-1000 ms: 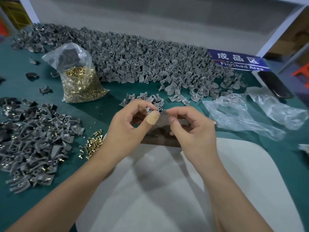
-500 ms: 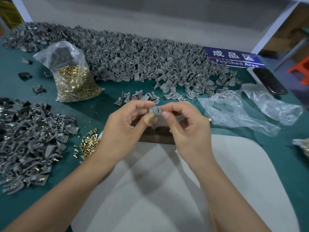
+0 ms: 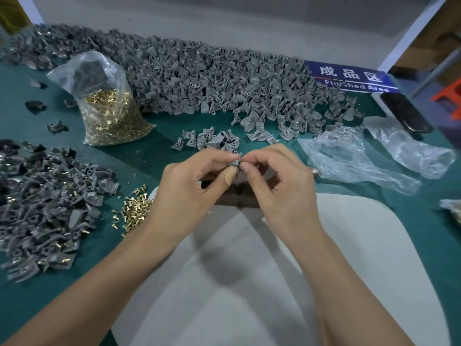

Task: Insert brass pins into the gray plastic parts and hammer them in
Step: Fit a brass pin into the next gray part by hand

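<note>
Head view, hands meet above the near middle of the green table [image 3: 159, 156]. Left hand [image 3: 192, 188] pinches one gray plastic part [image 3: 234, 161] between thumb and forefinger; thumb tip wears a tan plaster. Right hand [image 3: 282, 186] has thumb and forefinger pressed together at the part's right edge; whatever they hold there is too small to make out, so a pin cannot be confirmed. Most of the part is covered by fingertips, only a small gray face shows. Under the hands lies a dark brown block [image 3: 237, 196], largely hidden by both palms; its shape cannot be judged. It sits at the far edge of a pale gray mat [image 3: 349, 245], cut off by the bottom of the frame. Loose brass pins [image 3: 133, 212] lie just left of the left wrist; a clear bag of brass pins [image 3: 109, 108] stands further back left. Pile of gray parts with brass showing [image 3: 45, 208] on the left, cut off by the frame edge. Long heap of gray parts [image 3: 212, 81] across the back; small cluster [image 3: 209, 141] just beyond the hands. Crumpled clear bags [image 3: 361, 156] to the right. Blue sign [image 3: 349, 76] at back right, its English lettering partly blurred. Dark flat object [image 3: 404, 111] beside it, unidentifiable.
</note>
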Action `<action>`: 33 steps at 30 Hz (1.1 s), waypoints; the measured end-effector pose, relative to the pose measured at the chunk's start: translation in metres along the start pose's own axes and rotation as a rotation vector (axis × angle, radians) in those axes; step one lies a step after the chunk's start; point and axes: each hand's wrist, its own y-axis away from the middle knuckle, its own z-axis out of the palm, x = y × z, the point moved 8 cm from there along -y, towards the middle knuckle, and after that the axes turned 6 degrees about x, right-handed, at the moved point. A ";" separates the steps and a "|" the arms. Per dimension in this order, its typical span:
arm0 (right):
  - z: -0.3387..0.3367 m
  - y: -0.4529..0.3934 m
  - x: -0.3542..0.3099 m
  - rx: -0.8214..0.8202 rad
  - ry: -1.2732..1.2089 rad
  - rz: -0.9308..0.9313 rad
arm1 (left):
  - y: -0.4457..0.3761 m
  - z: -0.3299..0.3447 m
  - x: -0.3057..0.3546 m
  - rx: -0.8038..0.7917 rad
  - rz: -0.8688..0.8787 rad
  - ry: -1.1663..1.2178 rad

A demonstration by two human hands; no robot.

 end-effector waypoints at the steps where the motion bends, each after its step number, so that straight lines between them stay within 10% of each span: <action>1: 0.001 0.000 -0.001 -0.012 0.011 -0.012 | 0.000 -0.001 0.000 0.004 0.003 -0.009; 33: 0.006 -0.001 -0.008 -0.095 0.131 -0.079 | 0.000 0.005 -0.007 -0.035 -0.101 0.109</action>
